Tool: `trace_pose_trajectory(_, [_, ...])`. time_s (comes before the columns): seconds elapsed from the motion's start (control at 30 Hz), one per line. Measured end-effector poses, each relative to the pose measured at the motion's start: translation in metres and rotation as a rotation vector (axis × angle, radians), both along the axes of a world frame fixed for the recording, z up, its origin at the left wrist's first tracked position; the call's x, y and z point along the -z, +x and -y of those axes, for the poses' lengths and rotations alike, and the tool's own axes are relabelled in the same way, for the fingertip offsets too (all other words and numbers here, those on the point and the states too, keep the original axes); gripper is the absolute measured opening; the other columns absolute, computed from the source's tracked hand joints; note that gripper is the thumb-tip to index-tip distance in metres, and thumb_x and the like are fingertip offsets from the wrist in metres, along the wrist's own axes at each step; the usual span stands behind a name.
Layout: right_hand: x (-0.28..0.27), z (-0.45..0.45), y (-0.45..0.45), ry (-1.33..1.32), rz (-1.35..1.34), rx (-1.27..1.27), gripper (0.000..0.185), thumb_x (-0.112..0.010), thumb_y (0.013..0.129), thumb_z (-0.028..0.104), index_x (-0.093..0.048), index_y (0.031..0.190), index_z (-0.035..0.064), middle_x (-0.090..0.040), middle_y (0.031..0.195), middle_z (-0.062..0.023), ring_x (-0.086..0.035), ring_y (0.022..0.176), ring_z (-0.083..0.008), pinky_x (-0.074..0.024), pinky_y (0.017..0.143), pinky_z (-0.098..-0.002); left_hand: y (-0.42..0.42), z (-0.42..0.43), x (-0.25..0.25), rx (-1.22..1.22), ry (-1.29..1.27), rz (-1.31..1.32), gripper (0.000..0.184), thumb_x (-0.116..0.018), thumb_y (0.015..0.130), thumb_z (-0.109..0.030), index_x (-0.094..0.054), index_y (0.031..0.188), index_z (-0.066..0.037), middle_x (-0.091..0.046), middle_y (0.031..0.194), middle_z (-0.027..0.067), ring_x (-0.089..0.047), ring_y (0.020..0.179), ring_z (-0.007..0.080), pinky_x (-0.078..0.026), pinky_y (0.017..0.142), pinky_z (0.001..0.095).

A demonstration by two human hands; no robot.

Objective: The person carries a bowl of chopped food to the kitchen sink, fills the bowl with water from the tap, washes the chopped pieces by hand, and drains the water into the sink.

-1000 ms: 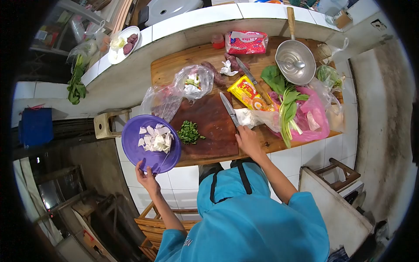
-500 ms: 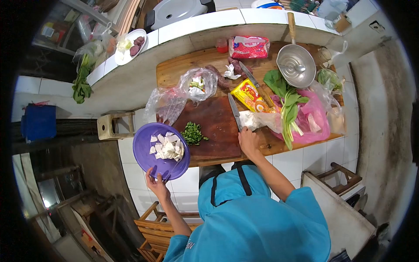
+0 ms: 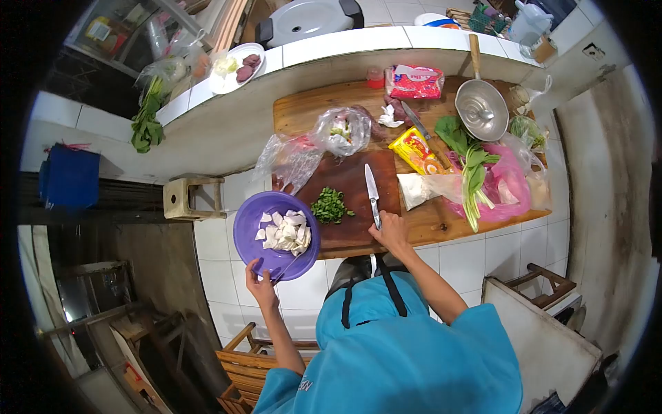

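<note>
My left hand (image 3: 262,286) grips the near rim of a purple bowl (image 3: 248,228), which is beside the left edge of the board. White chopped chunks (image 3: 286,232) lie in the bowl. My right hand (image 3: 391,232) is closed on the handle of a knife (image 3: 372,188), whose blade points away from me over the reddish-brown cutting board (image 3: 345,176). Between bowl and knife, a pile of chopped greens (image 3: 331,205) rests on the board.
Behind the board is an opened plastic bag (image 3: 343,131). To the right are a yellow packet (image 3: 416,149), a second knife (image 3: 416,121), leafy greens (image 3: 474,181), a pink bag (image 3: 507,186) and a metal pan (image 3: 482,109). A plate (image 3: 219,81) sits on the ledge.
The knife in my right hand has moved left, from beside the white packet onto the board. The bowl in my left hand is nearer the chopped greens. The whole view has shifted.
</note>
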State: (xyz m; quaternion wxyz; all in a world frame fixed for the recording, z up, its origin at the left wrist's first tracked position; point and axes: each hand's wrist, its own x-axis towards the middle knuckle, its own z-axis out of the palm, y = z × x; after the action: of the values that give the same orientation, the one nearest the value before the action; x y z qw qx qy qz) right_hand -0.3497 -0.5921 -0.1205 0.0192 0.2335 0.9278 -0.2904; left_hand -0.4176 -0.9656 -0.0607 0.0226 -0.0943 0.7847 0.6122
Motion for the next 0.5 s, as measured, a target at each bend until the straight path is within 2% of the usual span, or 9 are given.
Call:
trace_pose_trajectory(0.07, [0.011,0.009,-0.004,0.037,-0.047,0.003,0.028,-0.071,0.074,0.027,-0.06,0.083,0.0022,-0.065,0.075,-0.0201,-0.066,0.068,-0.0385,-0.0537,0.061,-0.0484,0.002,0.007,0.005,-0.027,0.031,0.032,0.041,-0.05,0.082,0.014,-0.055,0.119,-0.003,-0.056,0.119,0.0109,-0.055,0.101,0.016,-0.053,0.072,0.0261])
trace_pose_trajectory(0.17, [0.017,0.008,-0.013,0.088,-0.073,0.007,0.029,-0.07,0.079,0.025,-0.057,0.09,0.0014,-0.065,0.079,-0.0198,-0.066,0.07,-0.039,-0.0535,0.061,-0.0484,0.006,0.0,-0.01,-0.04,0.058,0.063,0.038,-0.05,0.082,0.013,-0.056,0.117,-0.002,-0.056,0.118,0.0106,-0.055,0.101,0.0155,-0.053,0.07,0.0251])
trace_pose_trajectory(0.33, [-0.015,0.012,-0.007,0.086,-0.078,0.084,0.031,-0.067,0.083,0.024,-0.053,0.097,0.001,-0.064,0.085,-0.0214,-0.063,0.075,-0.0429,-0.051,0.065,-0.0519,0.0,0.006,-0.009,0.012,0.068,0.088,0.038,-0.049,0.082,0.013,-0.056,0.116,-0.004,-0.056,0.117,0.0097,-0.056,0.097,0.0153,-0.054,0.064,0.0234])
trace_pose_trajectory(0.43, [-0.028,0.011,0.017,0.084,-0.096,0.081,0.029,-0.067,0.084,0.021,-0.052,0.098,0.0,-0.063,0.09,-0.0245,-0.064,0.081,-0.0422,-0.052,0.068,-0.0508,-0.01,0.008,0.012,0.059,0.081,0.078,0.039,-0.049,0.083,0.013,-0.056,0.117,-0.005,-0.056,0.118,0.0095,-0.056,0.091,0.014,-0.054,0.059,0.0233])
trace_pose_trajectory(0.5, [-0.035,0.009,0.034,0.02,-0.037,0.1,0.03,-0.065,0.085,0.022,-0.052,0.1,-0.0005,-0.063,0.092,-0.0251,-0.063,0.085,-0.044,-0.0497,0.072,-0.0534,-0.018,0.005,0.021,0.094,0.088,0.085,0.039,-0.048,0.083,0.013,-0.056,0.117,-0.006,-0.056,0.117,0.0093,-0.057,0.086,0.0129,-0.054,0.056,0.0234])
